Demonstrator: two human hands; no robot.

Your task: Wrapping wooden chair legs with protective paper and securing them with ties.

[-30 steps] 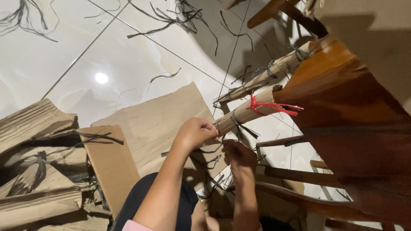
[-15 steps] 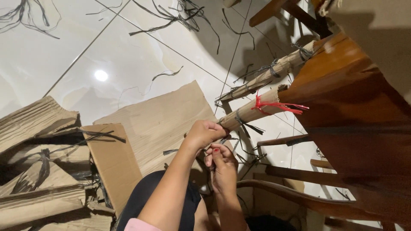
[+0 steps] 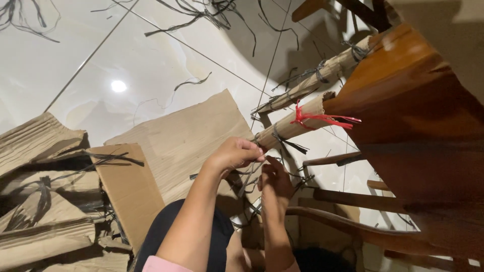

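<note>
A wooden chair (image 3: pixel 418 126) lies tipped at the right. Two of its legs are wrapped in brown cardboard. The nearer wrapped leg (image 3: pixel 297 123) carries a red plastic tie (image 3: pixel 322 119) and dark string ties. My left hand (image 3: pixel 234 153) pinches a dark string at the lower end of that leg. Just below and beside it, my right hand (image 3: pixel 275 179) is closed on the same string. The farther wrapped leg (image 3: pixel 315 75) is bound with dark string too.
Flat cardboard sheets (image 3: pixel 176 141) lie on the white tiled floor (image 3: pixel 101 50) under my arms. Crumpled cardboard with dark straps (image 3: pixel 40 191) is heaped at the left. Loose dark string scraps (image 3: pixel 201 12) litter the tiles at the top. Bare chair rungs (image 3: pixel 343 196) run at lower right.
My right hand has moved up from lower down and now meets my left hand at the end of the nearer wrapped leg. The view has shifted slightly.
</note>
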